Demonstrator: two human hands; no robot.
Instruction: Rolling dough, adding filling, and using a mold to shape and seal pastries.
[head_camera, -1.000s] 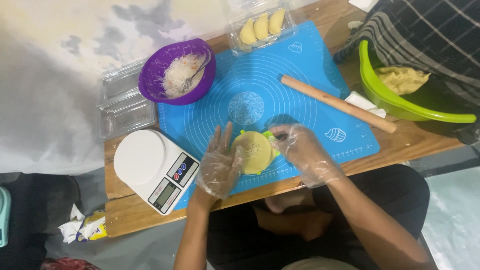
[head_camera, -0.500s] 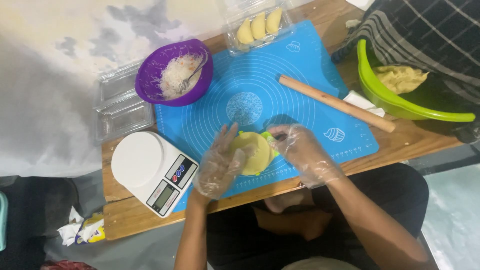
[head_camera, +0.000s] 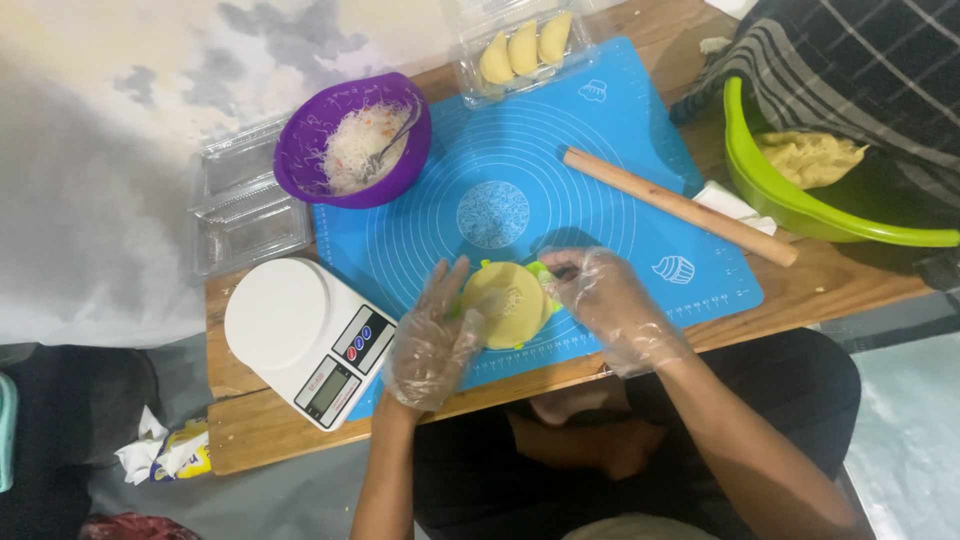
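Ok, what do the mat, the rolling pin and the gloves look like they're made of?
Mat: probably silicone, a thin matte blue sheet lying flat, printed with white circles. Rolling pin: bare wood by its pale tan colour, a plain handleless rod with no visible gloss. Gloves on the left hand and right hand: thin clear plastic film, wrinkled, loose and see-through.
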